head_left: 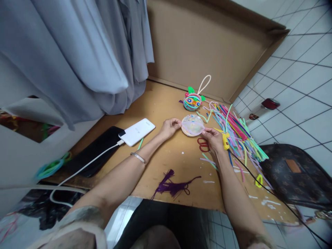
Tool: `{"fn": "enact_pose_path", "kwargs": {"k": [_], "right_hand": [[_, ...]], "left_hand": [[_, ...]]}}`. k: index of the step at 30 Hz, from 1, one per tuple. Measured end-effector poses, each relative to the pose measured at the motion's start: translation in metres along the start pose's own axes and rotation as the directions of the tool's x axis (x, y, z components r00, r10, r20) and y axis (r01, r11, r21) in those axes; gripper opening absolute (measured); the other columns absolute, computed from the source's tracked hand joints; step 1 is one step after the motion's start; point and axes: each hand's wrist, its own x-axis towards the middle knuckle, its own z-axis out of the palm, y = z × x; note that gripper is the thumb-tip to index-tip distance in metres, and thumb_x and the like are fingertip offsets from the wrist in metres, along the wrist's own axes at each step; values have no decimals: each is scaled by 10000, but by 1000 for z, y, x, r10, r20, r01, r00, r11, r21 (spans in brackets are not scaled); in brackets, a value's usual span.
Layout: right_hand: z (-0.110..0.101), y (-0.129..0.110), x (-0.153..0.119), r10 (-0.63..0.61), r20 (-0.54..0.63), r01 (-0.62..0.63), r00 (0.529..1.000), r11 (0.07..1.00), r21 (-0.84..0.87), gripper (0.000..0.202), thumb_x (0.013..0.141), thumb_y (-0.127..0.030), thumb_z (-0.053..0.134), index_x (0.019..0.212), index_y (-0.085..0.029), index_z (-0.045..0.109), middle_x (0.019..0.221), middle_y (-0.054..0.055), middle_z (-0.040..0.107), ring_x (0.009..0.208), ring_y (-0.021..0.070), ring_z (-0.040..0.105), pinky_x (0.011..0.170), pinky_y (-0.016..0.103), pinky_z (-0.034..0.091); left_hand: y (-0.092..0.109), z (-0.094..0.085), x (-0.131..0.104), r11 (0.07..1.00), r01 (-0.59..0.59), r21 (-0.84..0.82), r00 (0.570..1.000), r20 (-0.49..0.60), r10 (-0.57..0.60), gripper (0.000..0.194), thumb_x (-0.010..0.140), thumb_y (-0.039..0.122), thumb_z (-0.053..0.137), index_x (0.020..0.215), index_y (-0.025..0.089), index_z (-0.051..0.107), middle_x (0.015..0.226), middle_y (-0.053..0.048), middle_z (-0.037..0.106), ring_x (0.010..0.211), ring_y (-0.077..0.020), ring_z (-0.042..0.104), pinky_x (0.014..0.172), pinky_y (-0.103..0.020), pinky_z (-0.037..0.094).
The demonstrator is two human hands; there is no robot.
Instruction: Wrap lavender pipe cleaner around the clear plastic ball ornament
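Between my hands is a round, whitish, see-through ball [189, 130] with small coloured specks. A lilac pipe cleaner [194, 123] curves across its face from one side to the other. My left hand [170, 128] pinches at the strip's left end, by the ball's edge. At the right edge, my right hand [213, 138] pinches the other end. Beside the right hand lie red-handled scissors [203, 145] and a yellow glue gun [225, 141], partly hidden by the hand. Behind the ball sits a decorated animal-face ornament [192, 102] with green ears and a white loop.
Many coloured pipe cleaners [234, 128] are heaped at the right, near a brown patterned bag [295, 173]. A purple tassel [171, 186] lies at the front edge. A white power bank [138, 131] with a cable rests on a black device [95, 152] at the left. Cardboard [207, 45] stands behind.
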Motion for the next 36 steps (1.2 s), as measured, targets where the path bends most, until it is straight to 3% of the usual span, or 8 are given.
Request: {"fn": "enact_pose_path", "kwargs": {"k": [7,11,19,29,36], "right_hand": [[-2,4,2,-42,-15,43,999,999,29,289,518,-326,901,698,-215,703,707,-20,732,605,97,688,628,227,604],[-4,4,4,-49,8,48,999,998,50,306,523,-309,904,719,-199,697,693,-16,727,595,102,681,611,223,593],[-7,6,7,-12,-6,13,1000,994,108,313,486,-274,913,722,-197,722,702,-3,748,616,124,683,615,251,591],[-8,1,5,-164,59,165,985,986,-12,206,592,-284,852,716,-220,701,924,35,780,898,190,727,862,360,583],[-5,-7,0,-223,124,236,967,966,-104,152,658,-321,813,689,-245,685,941,15,750,949,178,705,894,364,571]], "left_hand": [[6,2,-5,997,4,76,1000,13,-5,82,760,232,621,783,164,662,749,-13,679,688,-143,578,723,-283,469],[8,4,-7,995,-53,82,998,34,51,68,760,222,629,773,163,662,739,-8,669,671,-134,565,707,-276,462],[1,2,-4,994,-104,35,993,62,101,64,759,213,670,782,156,685,755,-26,704,697,-145,613,729,-287,502],[-4,-3,-5,969,-232,83,968,115,222,48,779,208,656,769,171,683,975,-92,740,939,-211,680,913,-379,525],[-11,-1,-3,978,-193,80,979,80,187,45,787,216,612,786,174,628,1028,-87,736,968,-197,672,939,-375,519]]}}
